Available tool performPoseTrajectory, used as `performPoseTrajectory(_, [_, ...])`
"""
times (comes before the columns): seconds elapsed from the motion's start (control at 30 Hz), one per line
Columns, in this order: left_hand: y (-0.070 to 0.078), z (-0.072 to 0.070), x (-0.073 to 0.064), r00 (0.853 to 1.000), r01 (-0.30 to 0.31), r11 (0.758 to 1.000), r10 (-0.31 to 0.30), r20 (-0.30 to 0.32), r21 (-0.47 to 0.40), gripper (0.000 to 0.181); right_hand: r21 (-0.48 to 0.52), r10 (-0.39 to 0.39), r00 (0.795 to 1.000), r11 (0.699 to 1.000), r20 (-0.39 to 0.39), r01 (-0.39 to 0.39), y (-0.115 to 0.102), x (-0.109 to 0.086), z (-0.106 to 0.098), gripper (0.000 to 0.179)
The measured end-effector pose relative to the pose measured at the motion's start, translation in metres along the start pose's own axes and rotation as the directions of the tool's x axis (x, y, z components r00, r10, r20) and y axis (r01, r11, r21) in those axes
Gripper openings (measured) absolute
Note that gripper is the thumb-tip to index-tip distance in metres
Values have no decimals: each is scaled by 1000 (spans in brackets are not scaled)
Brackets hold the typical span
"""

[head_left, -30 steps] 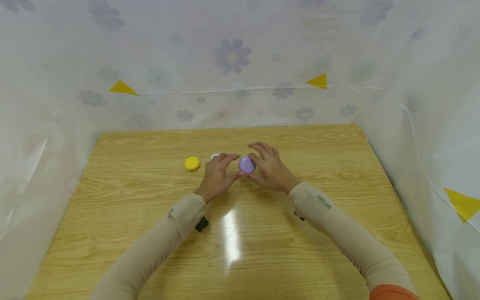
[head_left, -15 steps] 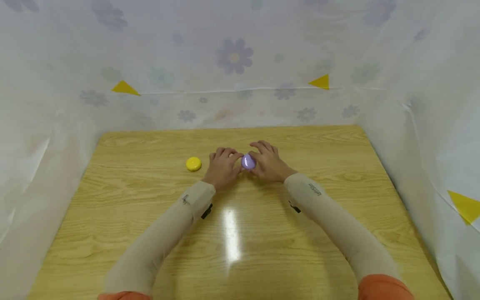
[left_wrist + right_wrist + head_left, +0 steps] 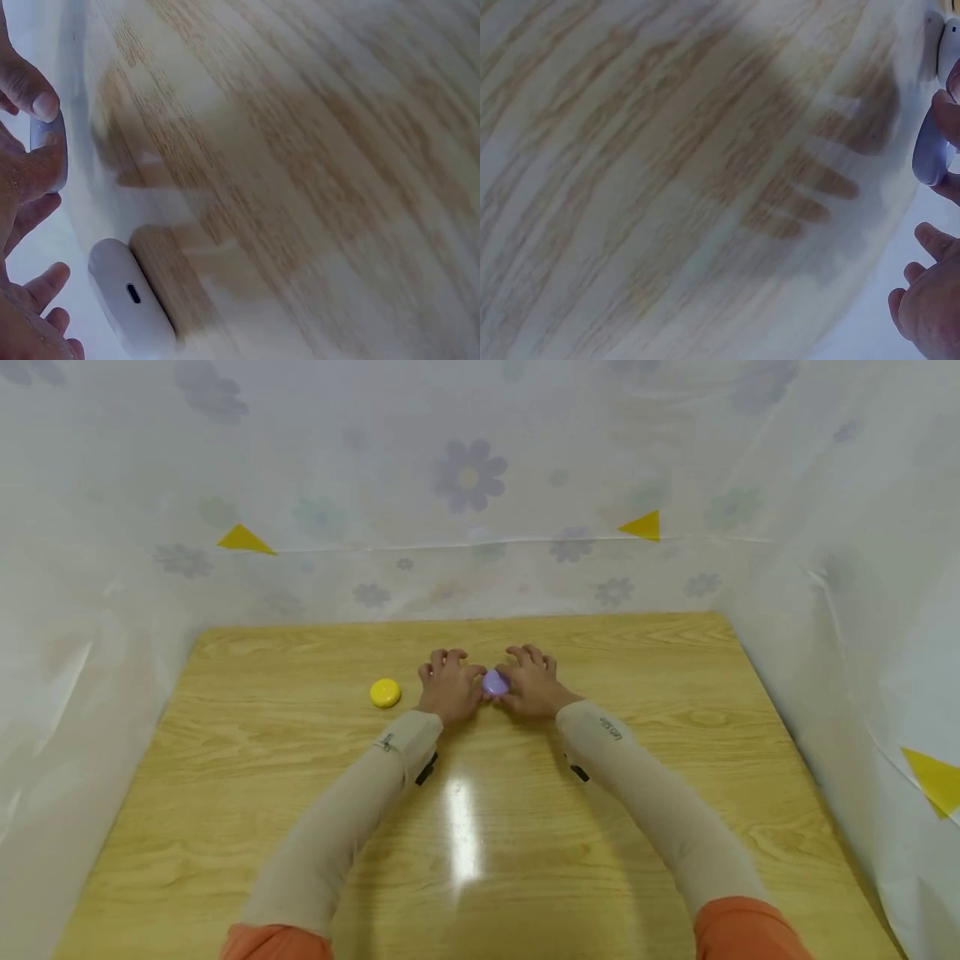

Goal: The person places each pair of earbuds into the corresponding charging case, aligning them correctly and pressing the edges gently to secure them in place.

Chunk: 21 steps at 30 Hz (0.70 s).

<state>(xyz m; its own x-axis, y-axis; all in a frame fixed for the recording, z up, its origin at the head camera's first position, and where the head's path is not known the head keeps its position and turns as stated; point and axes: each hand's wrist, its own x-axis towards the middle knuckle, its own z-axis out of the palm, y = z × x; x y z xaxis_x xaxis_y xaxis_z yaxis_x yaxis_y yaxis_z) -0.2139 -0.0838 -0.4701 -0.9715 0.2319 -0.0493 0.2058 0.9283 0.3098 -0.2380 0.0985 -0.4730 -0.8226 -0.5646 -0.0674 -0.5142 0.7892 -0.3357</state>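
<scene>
A glossy purple round disc sits between both hands at the middle of the table. My left hand pinches its left side with thumb and index finger, the other fingers spread out. On the opposite side, my right hand pinches it the same way. Seen edge-on in the left wrist view, the purple disc is partly covered by fingers. A white rounded case with a small dark slot lies on the table by my left hand; in the head view that hand hides it.
A yellow round disc lies on the wooden table to the left of my left hand. White flowered sheets enclose the back and sides of the table, with yellow triangles on them.
My left hand has shifted right and closer to the purple disc, now covering the white case. My right hand has moved slightly left. The purple disc has tilted, then come flatter.
</scene>
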Motion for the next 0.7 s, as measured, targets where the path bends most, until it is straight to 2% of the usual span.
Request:
performPoseTrajectory(0.17, [-1,4,3,999,30,999,-30,23,-13,34,-7,17,1000,1000,20,-17,0,1,6,49])
performPoseTrajectory(0.7, [0,5,8,996,26,999,-28,90,26,40,4,39,998,999,51,-39,1,1,4,49])
